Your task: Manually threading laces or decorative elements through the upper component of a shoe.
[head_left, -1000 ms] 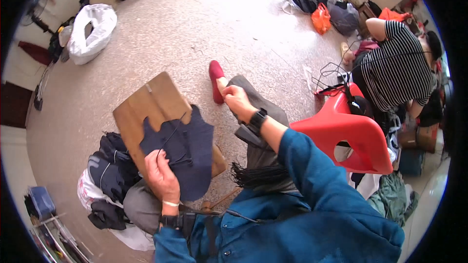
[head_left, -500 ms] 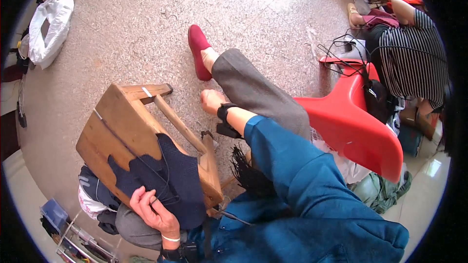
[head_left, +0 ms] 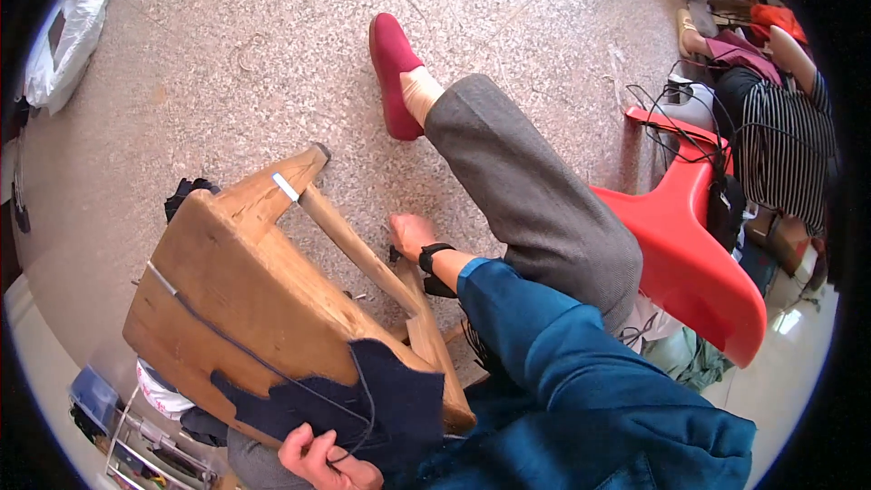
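Observation:
A wooden stool (head_left: 272, 263) lies tilted at my lap, its seat facing up to the left and its legs sticking out to the right. A jagged-edged piece of navy knit fabric (head_left: 399, 390) drapes over the seat's near end. Dark yarn (head_left: 238, 345) runs from a small light strip on the seat down across the fabric. My left hand (head_left: 328, 461) rests at the fabric's near edge, fingers curled, with a dark strand passing between them. Beside the end of a stool leg is my right hand (head_left: 414, 233), closed; what it holds, if anything, is hidden.
A red plastic chair (head_left: 685, 245) stands to the right, with black cables over it. Behind it is a person in a striped top (head_left: 785, 150). At the far left sits a white plastic bag (head_left: 77, 32). A wire rack (head_left: 150, 445) is at the lower left.
The stool appears larger and more tilted. My right hand has come down toward the end of the stool leg. My left hand sits lower in view, still at the fabric. The view has shifted.

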Demonstrator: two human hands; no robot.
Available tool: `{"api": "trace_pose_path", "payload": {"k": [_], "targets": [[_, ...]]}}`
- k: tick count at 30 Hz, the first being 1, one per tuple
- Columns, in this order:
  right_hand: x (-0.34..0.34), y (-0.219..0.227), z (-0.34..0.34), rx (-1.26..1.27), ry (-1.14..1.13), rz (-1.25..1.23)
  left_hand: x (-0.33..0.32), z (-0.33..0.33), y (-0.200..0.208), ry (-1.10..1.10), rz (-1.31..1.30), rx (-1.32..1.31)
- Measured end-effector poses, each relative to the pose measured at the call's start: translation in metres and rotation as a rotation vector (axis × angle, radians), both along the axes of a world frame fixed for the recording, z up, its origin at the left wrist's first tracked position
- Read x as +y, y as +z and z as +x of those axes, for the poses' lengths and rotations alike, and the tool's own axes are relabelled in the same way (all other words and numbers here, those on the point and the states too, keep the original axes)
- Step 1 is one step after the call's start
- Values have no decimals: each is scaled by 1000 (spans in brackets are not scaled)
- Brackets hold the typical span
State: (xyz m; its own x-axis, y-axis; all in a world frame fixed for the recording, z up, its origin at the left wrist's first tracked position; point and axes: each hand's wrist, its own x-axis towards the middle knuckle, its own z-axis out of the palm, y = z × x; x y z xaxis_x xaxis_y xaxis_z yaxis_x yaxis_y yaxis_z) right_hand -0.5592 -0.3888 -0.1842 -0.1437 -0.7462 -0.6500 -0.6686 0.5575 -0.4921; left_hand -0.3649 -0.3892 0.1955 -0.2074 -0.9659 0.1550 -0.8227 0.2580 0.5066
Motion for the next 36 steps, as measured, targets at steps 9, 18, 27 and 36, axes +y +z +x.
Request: {"api": "trace_pose_path", "payload": {"k": [9, 18, 27, 36], "targets": [[12, -21, -1, 58, -97, 18, -1, 4, -2, -67, 21, -93], [42, -13, -14, 205, -609, 100, 2, 6, -9, -48, -33, -138], [51, -10, 9, -17, -414, 65, 1, 11, -12, -122, -84, -145], [88, -7, 6, -13, -66, 462, 6, 17, -7, -88, -36, -219]]}}
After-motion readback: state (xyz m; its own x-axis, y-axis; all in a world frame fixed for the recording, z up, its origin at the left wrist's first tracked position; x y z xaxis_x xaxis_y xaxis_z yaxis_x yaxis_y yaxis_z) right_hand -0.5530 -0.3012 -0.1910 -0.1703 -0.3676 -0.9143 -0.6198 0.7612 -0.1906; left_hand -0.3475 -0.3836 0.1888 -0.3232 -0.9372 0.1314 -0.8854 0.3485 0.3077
